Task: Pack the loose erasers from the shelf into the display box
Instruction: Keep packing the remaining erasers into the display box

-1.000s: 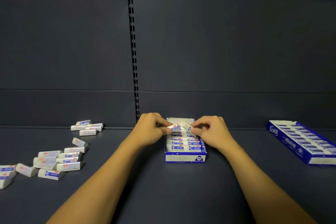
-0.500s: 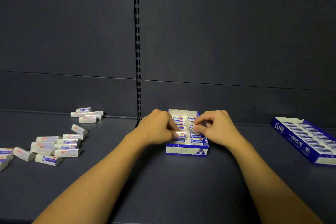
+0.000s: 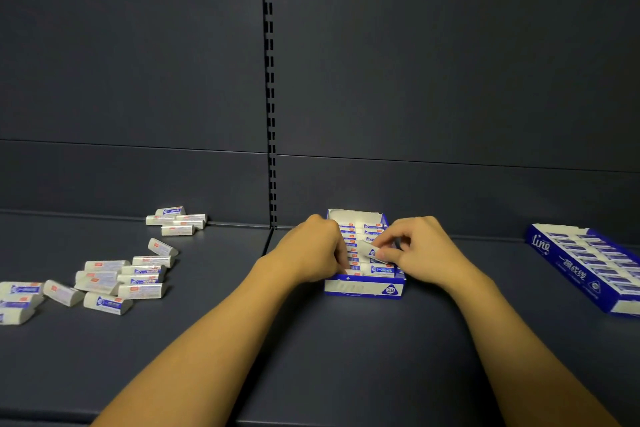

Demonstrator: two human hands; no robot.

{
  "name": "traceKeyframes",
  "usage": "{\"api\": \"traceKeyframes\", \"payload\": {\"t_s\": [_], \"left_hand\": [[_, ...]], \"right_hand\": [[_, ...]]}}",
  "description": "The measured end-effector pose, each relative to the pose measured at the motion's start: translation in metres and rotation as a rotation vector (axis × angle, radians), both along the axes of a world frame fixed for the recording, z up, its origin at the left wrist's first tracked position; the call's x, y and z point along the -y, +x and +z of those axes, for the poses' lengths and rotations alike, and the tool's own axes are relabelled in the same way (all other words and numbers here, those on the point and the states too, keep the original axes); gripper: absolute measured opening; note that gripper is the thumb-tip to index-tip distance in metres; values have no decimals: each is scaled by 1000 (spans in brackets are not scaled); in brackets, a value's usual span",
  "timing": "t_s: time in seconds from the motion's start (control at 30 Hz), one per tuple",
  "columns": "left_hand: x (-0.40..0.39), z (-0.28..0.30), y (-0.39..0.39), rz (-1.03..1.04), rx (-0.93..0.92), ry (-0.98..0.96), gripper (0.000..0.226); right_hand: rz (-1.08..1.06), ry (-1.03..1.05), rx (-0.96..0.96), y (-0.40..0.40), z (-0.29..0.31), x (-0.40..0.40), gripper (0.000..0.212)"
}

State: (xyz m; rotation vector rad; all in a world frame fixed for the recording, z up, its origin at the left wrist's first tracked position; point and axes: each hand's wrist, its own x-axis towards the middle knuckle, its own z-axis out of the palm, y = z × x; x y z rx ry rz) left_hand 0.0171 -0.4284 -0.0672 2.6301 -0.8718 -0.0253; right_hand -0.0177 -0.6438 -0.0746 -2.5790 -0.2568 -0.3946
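Over the right column of the display box (image 3: pixel 363 289), the right hand (image 3: pixel 420 250) pinches one eraser (image 3: pixel 370 249) between thumb and fingertips, tilted with its near end lower, just above the packed rows. A second ago both hands held erasers higher, above the box's far end; since then they have dropped and come toward the near rows. The left hand (image 3: pixel 313 250) is curled at the left column with its fingertips down at the near row; whether it holds an eraser cannot be told, since the fingers hide it. Judging by this, one eraser is about to be seated and the box is nearly filled at its near end. Many loose erasers (image 3: pixel 126 282) lie well apart on the shelf (image 3: pixel 207 340) to the left, so much packing remains. A second, longer box (image 3: pixel 588 265) sits filled at far right.
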Motion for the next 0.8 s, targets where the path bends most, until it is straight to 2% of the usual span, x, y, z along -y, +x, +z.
{"api": "traceKeyframes", "payload": {"t_s": [0.47,0.8], "left_hand": [[-2,2,3,2,-110,-17,28],[-3,3,5,-9,-131,-50,16]], "right_hand": [[-24,-90,-106,-4,7,-1,11],[20,-131,-262,0,9,-6,14]]}}
